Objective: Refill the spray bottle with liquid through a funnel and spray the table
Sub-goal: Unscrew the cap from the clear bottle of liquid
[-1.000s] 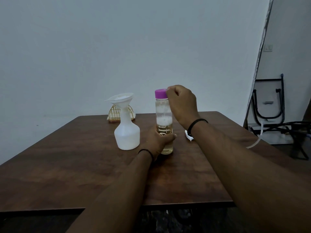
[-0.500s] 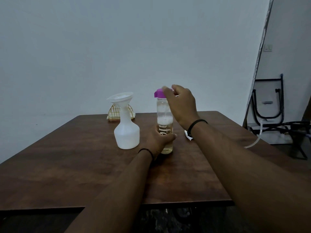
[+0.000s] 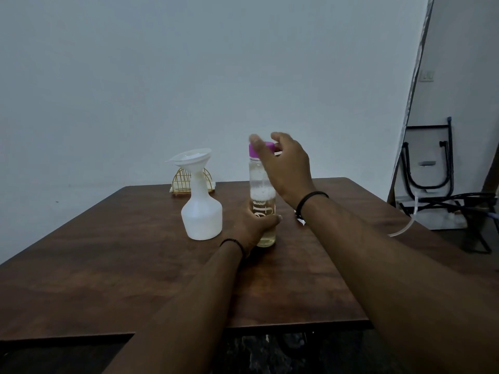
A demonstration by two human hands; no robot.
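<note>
**Clear Bottle Steadied, Cap Under the Right Hand**

Your left hand (image 3: pixel 252 228) gripped the lower body of the clear bottle (image 3: pixel 262 190), its fingers (image 3: pixel 272 220) curled round the front of the glass just above the base. The bottle stood upright on the bench (image 3: pixel 108 265), near the middle of the top. It held a pale yellowish liquid in its lower part, with a band of white foam above that.

Your right hand (image 3: pixel 286 168) was raised at the top of the bottle, over the purple cap (image 3: pixel 260 150). Its fingers were spread and only loosely bent, arched around the cap; motion blur at the fingertips prevented you from telling whether they touched it. The cap sat on the bottle neck.

The white spray bottle (image 3: pixel 202 214) stood upright just to the left of the clear bottle, apart from it. Its spray head was off, and the white funnel (image 3: pixel 190 159) sat in its neck, tilted slightly. Behind it, at the far edge of the bench, stood a gold wire holder (image 3: pixel 181 182). A small white object (image 3: pixel 300 221) lay on the bench behind your right wrist, mostly hidden. Each wrist carried a dark band.
</note>
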